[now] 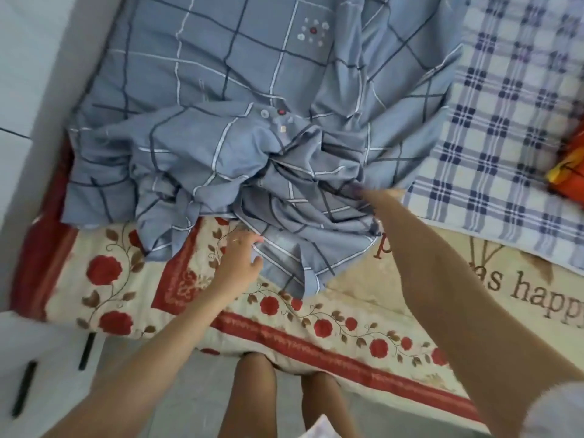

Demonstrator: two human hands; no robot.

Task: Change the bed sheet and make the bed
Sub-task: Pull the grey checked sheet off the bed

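sheet [221,159]: matt woven cloth; floral cover [316,327]: soft cloth

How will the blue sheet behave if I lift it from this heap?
Likely floppy: the sheet lies in deep, soft folds. Probably light, since creases gather toward the right hand gripping it. Expect it to trail and drag, as much lies spread over the bed.

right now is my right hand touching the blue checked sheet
Touching. The head view shows the right hand sunk into the blue checked sheet, whose folds bunch and converge where its fingers disappear.
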